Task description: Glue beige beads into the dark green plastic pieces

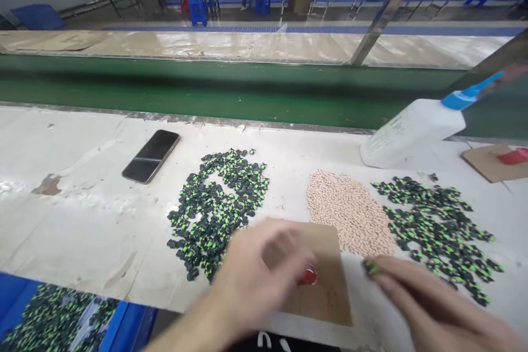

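At the lower left, a blue bin (115, 330) held a mass of small dark-and-green pieces (45, 313) with a strip of clear plastic lying among them; the frame cut it off at the left and bottom. A white bottle (408, 135) with a blue nozzle (462, 99) stood toward the back right of the table (82, 220), its contents impossible to make out. The right hand (433, 297) had its fingertips closed on one small dark piece (370, 268), near the front edge of the pale beads (350, 212); the grip partly covered it. The left hand (264, 269), blurred, curled its fingers loosely beside a red object (309, 275) on a brown board (322, 308), hiding much of both; whether those fingers held anything could not be told. At the right edge, another red item (513, 157) was cut off.
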The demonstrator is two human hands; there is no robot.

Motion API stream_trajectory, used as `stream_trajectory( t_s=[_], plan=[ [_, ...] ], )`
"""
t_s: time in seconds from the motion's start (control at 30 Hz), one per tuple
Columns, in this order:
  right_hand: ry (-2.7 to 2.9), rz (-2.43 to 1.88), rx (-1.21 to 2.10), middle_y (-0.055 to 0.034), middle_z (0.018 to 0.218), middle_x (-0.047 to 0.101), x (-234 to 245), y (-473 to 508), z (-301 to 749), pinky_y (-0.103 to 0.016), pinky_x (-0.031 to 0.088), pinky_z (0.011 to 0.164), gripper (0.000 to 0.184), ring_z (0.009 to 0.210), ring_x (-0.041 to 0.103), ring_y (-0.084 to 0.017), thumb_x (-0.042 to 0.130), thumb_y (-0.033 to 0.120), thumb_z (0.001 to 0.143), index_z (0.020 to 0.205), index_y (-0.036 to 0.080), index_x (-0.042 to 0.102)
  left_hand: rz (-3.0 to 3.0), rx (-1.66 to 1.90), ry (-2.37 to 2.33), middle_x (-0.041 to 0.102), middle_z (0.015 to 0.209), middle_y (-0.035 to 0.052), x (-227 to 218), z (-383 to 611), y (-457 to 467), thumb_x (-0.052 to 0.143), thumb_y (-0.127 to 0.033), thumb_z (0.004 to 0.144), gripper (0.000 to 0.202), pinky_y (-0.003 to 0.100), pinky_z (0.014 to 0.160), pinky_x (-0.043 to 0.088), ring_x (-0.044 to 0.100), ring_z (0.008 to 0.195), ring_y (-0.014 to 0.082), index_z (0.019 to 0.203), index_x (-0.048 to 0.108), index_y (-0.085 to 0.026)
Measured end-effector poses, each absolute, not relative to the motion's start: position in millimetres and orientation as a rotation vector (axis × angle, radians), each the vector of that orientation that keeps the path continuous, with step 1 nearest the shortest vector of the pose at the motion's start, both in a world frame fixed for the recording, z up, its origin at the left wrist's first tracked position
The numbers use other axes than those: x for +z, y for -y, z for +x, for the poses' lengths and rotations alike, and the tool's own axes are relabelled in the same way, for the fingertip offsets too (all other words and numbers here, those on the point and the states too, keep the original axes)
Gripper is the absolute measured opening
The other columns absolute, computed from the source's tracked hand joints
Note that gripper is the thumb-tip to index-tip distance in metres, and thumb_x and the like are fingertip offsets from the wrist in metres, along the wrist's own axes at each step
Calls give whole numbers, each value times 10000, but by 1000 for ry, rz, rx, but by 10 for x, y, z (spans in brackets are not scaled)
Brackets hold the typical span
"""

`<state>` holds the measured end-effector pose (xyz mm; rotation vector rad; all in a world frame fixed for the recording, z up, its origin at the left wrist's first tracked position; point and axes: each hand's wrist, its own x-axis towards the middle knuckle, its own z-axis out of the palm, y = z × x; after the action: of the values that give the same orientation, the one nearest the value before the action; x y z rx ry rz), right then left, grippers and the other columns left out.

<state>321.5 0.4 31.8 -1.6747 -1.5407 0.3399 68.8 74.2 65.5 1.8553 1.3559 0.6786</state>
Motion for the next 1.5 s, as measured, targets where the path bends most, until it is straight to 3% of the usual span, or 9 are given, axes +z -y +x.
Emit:
stream_trajectory(
  t_s=[0.07, 0.13, 0.3, 0.53, 0.7, 0.9, 1.23, 1.4, 1.5],
  plan=[
    [1406, -1933, -22, -67, 936, 869, 217, -113, 3552, -404, 660, 661, 236, 750, 812, -307, 725, 484, 861, 877, 278, 840, 2050, 698, -1515, 693, 1430, 180, 635, 510, -1187, 577, -270, 986, 352, 585, 1150, 461, 612, 1344, 342, 1279, 731, -150],
    [1374, -1990, -330, -100, 871, 858, 136, -222, 3846, -426, 629, 623, 335, 714, 801, -324, 657, 521, 876, 826, 234, 821, 2171, 616, -1537, 612, 1530, 179, 602, 348, -1576, 583, -252, 963, 410, 665, 1217, 331, 493, 1457, 383, 1343, 693, -145],
    [1520, -1981, -496, -123, 726, 828, 29, -322, 4149, -440, 585, 581, 509, 656, 770, -334, 499, 571, 956, 731, 221, 792, 2372, 398, -1457, 774, 1278, 115, 515, 178, -1841, 560, -281, 947, 297, 581, 1057, 533, 671, 1229, 363, 1110, 800, -217],
    [1724, -1825, -352, -128, 928, 851, 118, -504, 3793, -482, 599, 806, 259, 859, 767, -317, 582, 335, 992, 911, 232, 805, 2451, 325, -1467, 825, 1079, 113, 529, 32, -1702, 514, -308, 969, 326, 455, 805, 608, 740, 1038, 355, 939, 831, -235],
    [1948, -1673, -56, -140, 1088, 822, 144, -819, 3403, -525, 576, 872, 284, 976, 722, -334, 555, 331, 992, 1043, 212, 808, 2499, 252, -1497, 820, 1105, 79, 622, 66, -1743, 612, -306, 1007, 206, 445, 900, 601, 736, 1066, 295, 998, 803, -229],
    [2009, -1656, 91, -150, 943, 792, 108, -931, 3261, -480, 577, 724, 303, 821, 706, -317, 517, 250, 980, 922, 203, 810, 2513, 215, -1617, 655, 1383, 114, 602, 348, -2307, 690, -333, 1013, 344, 518, 968, 591, 686, 1163, 288, 1324, 645, -195],
    [1754, -1687, 320, -93, 860, 825, 162, -956, 3232, -476, 580, 775, 255, 828, 741, -300, 563, 234, 891, 800, 262, 799, 2309, 188, -1579, 688, 1314, 101, 573, 280, -2276, 679, -343, 1020, 301, 472, 912, 616, 712, 1080, 261, 1283, 665, -198],
    [1436, -1638, 549, -73, 867, 848, 351, -826, 3268, -463, 643, 778, 140, 798, 789, -271, 691, 300, 846, 808, 254, 818, 2131, 485, -1611, 737, 1188, 111, 716, 296, -2016, 610, -248, 1037, 206, 491, 956, 589, 722, 1044, 266, 1190, 718, -162],
    [1236, -1578, 722, -78, 801, 845, 509, -642, 3218, -386, 674, 662, 147, 703, 798, -235, 775, 354, 843, 855, 217, 828, 1993, 701, -1534, 784, 1072, 100, 874, 390, -1701, 563, -294, 1023, 245, 415, 870, 626, 754, 951, 258, 1069, 775, -181]
  ],
)
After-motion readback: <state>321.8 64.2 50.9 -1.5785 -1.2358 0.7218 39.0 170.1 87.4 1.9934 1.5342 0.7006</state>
